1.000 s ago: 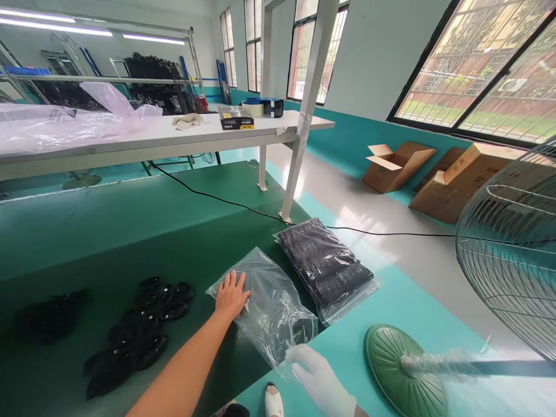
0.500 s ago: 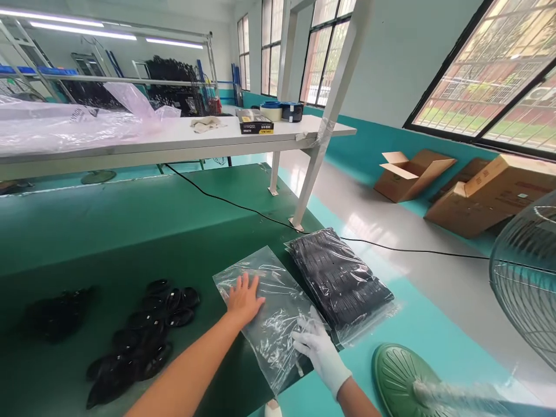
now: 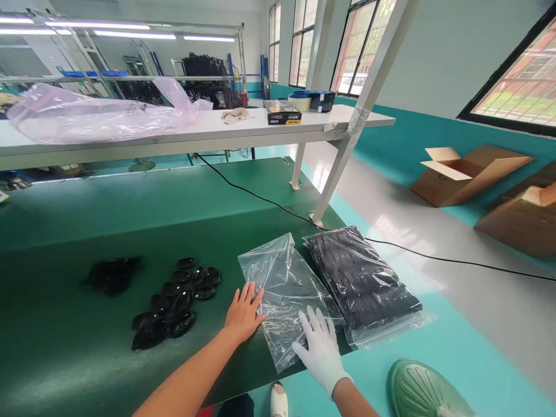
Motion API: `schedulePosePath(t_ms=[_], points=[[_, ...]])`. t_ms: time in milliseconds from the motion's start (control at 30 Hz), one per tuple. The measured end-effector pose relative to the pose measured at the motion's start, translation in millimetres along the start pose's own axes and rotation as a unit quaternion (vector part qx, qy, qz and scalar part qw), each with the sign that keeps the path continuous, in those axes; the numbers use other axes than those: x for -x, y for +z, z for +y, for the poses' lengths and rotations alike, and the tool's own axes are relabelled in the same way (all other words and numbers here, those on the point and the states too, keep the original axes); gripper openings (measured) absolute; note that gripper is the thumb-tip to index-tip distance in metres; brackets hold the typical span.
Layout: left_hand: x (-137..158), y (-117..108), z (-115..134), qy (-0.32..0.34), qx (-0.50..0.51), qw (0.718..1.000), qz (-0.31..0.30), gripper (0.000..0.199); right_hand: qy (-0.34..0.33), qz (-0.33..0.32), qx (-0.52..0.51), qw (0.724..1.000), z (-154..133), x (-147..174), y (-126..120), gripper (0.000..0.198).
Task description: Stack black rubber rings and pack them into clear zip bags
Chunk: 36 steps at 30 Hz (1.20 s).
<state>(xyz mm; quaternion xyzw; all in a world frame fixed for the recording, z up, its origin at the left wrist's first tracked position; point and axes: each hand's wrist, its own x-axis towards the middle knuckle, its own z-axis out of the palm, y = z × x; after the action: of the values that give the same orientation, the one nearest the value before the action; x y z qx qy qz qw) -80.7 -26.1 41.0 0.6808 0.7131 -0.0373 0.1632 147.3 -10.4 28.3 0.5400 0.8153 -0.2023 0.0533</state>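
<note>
A clear plastic bag [image 3: 286, 284] lies flat near the front edge of the green table. My left hand [image 3: 245, 313], bare, rests with fingers spread on the bag's left edge. On its lower right part lies my right hand [image 3: 319, 347] in a white glove, fingers stretched out. Neither hand grips anything. Right beside the bag is a filled clear bag [image 3: 362, 284] packed with dark, ribbed-looking items. To the left, a cluster of shiny black coiled pieces [image 3: 174, 301] sits on the table, with a smaller dark pile [image 3: 113, 275] farther left.
A white shelf [image 3: 243, 136] on posts spans the table's back, bearing pink plastic wrap [image 3: 108, 116], a small box [image 3: 283, 113] and tape rolls. A black cable [image 3: 269, 201] crosses the table. Cardboard boxes [image 3: 464, 174] and a green round base [image 3: 425, 388] stand on the floor at right.
The view has turned left and tilted down somewhat. My left hand has slid toward the bag's left edge, and my gloved right hand now lies flatter on it.
</note>
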Motion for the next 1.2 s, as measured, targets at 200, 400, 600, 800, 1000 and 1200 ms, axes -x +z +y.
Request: schedulePosePath(t_ms=[200,400,600,800,1000,1200], points=[[17.5,0.3,17.4,-0.034,0.040,0.998,0.015,0.066,-0.012,-0.013,0.055,0.998,-9.6,6.0,7.2,0.063],[51.6,-11.3,9.0,-0.100,0.092,0.987,0.081,0.042,-0.006,0.033,0.092,0.995,-13.9,5.1,35.1,0.060],[70.9,-29.9,-76.2,-0.237,0.003,0.966,0.105,0.025,-0.055,0.085,0.089,0.991,-12.4,12.4,54.7,0.052],[64.8,-30.8,-128.5,-0.203,-0.016,0.975,0.086,0.029,-0.028,0.076,0.061,0.995,-26.1,23.6,59.8,0.047],[69.8,-38.6,-117.7,-0.096,-0.012,0.992,0.084,0.019,-0.030,0.081,0.016,0.996,-12.9,32.2,68.2,0.047],[6.8,-53.1,-59.8,0.051,-0.006,0.994,0.093,0.017,-0.084,0.069,0.000,0.994,7.0,35.6,58.8,0.046]])
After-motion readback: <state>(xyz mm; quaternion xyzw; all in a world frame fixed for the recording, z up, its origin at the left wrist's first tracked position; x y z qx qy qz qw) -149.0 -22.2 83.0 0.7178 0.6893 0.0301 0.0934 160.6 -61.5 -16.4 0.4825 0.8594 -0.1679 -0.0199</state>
